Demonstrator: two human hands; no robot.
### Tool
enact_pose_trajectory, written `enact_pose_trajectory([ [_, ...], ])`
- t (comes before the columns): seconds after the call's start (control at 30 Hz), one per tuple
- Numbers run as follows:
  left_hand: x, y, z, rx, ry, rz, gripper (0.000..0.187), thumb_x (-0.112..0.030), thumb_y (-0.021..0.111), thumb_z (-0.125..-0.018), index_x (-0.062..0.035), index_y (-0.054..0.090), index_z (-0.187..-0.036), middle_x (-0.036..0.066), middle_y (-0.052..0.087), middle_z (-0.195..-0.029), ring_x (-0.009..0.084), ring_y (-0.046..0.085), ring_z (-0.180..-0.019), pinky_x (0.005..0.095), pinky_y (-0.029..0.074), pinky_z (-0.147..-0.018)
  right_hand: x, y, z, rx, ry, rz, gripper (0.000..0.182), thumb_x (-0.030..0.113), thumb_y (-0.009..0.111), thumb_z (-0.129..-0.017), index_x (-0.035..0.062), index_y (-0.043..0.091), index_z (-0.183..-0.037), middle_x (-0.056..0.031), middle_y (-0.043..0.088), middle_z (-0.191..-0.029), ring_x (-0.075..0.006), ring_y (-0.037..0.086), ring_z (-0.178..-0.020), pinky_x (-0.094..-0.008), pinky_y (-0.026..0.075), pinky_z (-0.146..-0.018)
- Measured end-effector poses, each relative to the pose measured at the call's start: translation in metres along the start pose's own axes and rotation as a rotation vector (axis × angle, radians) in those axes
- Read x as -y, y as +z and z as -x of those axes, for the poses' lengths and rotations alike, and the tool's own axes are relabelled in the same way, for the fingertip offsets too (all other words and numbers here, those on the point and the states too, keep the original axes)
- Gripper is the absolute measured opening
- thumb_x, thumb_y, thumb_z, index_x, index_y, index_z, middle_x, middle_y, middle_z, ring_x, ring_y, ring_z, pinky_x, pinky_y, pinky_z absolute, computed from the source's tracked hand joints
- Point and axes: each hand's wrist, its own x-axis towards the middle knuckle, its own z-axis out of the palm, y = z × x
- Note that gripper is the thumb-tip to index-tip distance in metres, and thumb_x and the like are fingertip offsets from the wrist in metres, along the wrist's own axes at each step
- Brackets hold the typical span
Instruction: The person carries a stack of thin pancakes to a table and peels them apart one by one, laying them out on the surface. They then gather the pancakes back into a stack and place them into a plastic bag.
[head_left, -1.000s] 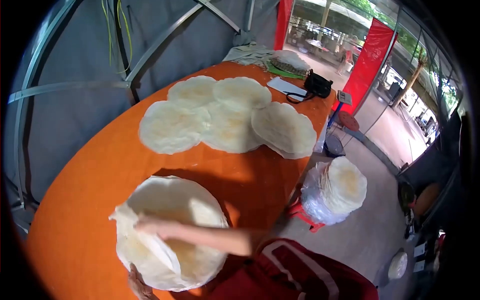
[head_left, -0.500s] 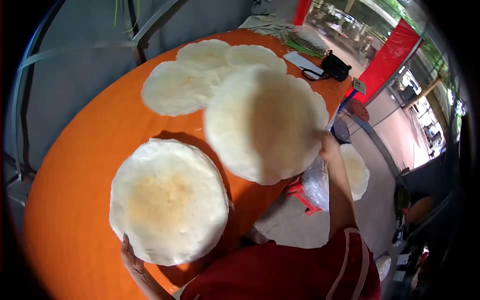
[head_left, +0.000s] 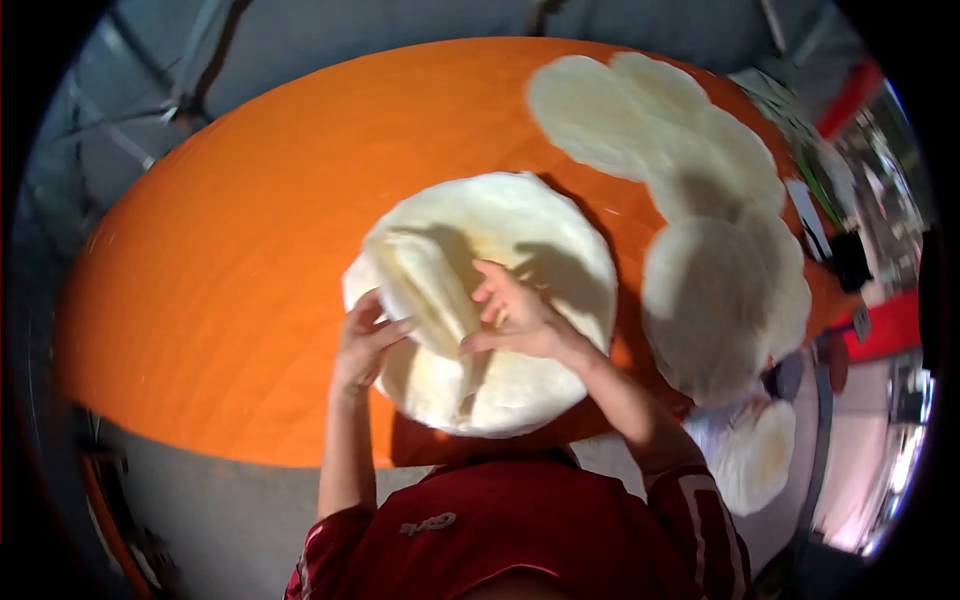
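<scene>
A stack of round, pale flatbreads [head_left: 560, 240] with browned centres lies on the orange table in front of me. On top of it, one thin flatbread [head_left: 425, 285] is folded up into a narrow bundle, tilted and slightly blurred. My left hand [head_left: 365, 345] grips the bundle's lower left edge, thumb on top and fingers partly hidden. At the bundle's right side is my right hand [head_left: 525, 325], its fingers spread and its thumb at the bundle's edge.
Several overlapping flatbreads [head_left: 665, 130] spread along the right side of the orange table [head_left: 250, 250]. A black bag [head_left: 851, 262] sits near its far right end. Below the right edge lies another round flatbread [head_left: 755, 460], beside clear plastic.
My view has swung left. My right hand has come from the spread flatbreads on the right to the stack, where a flatbread is now folded up between my hands.
</scene>
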Motion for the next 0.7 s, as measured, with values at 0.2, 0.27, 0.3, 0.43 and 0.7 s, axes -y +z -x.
enact_pose_trajectory([
  [0.2, -0.002, -0.008, 0.005, -0.055, -0.038, 0.133, 0.042, 0.008, 0.057, -0.071, 0.0008, 0.048, -0.112, 0.010, 0.056, -0.103, 0.0197, 0.059, -0.087, 0.0309, 0.050, -0.076, -0.005, 0.049, -0.055, -0.284, 0.040, 0.268, 0.120, 0.038, 0.083, -0.046, -0.0003, 0.013, -0.135, -0.0225, 0.034, -0.127, -0.0336, 0.038, -0.117, -0.0404, 0.036, -0.095],
  [0.27, 0.002, -0.022, 0.005, -0.061, -0.016, 0.175, 0.042, 0.008, 0.054, -0.069, 0.0022, 0.048, -0.110, 0.011, 0.057, -0.101, 0.0199, 0.059, -0.087, 0.0310, 0.050, -0.077, -0.013, 0.046, -0.056, -0.304, 0.119, 0.255, 0.117, 0.038, 0.083, -0.046, -0.0010, 0.017, -0.134, -0.0223, 0.034, -0.128, -0.0335, 0.036, -0.119, -0.0401, 0.034, -0.096],
  [0.3, 0.001, -0.025, 0.006, -0.065, -0.005, 0.194, 0.041, 0.008, 0.052, -0.069, 0.0030, 0.048, -0.109, 0.011, 0.058, -0.100, 0.0200, 0.059, -0.087, 0.0311, 0.050, -0.078, -0.015, 0.045, -0.056, -0.323, 0.144, 0.303, 0.115, 0.039, 0.083, -0.047, -0.0013, 0.018, -0.134, -0.0225, 0.034, -0.128, -0.0337, 0.035, -0.119, -0.0401, 0.033, -0.097],
  [0.43, -0.003, -0.029, 0.010, -0.154, -0.035, 0.222, 0.038, 0.006, 0.052, -0.070, 0.0060, 0.047, -0.107, 0.014, 0.058, -0.099, 0.0206, 0.060, -0.087, 0.0321, 0.049, -0.081, -0.018, 0.045, -0.056, -0.505, 0.134, 0.470, 0.109, 0.040, 0.082, -0.050, -0.0022, 0.024, -0.132, -0.0236, 0.034, -0.127, -0.0344, 0.033, -0.120, -0.0398, 0.030, -0.099],
  [0.7, -0.003, -0.015, 0.001, -0.167, -0.025, 0.080, 0.050, -0.003, 0.072, -0.069, 0.0067, 0.045, -0.110, 0.013, 0.057, -0.101, 0.0184, 0.059, -0.090, 0.0303, 0.049, -0.079, -0.005, 0.042, -0.069, -0.136, 0.385, -0.545, 0.053, 0.022, 0.076, -0.066, -0.0029, 0.052, -0.106, -0.0117, 0.059, -0.094, -0.0163, 0.060, -0.078, -0.0268, 0.050, -0.065],
])
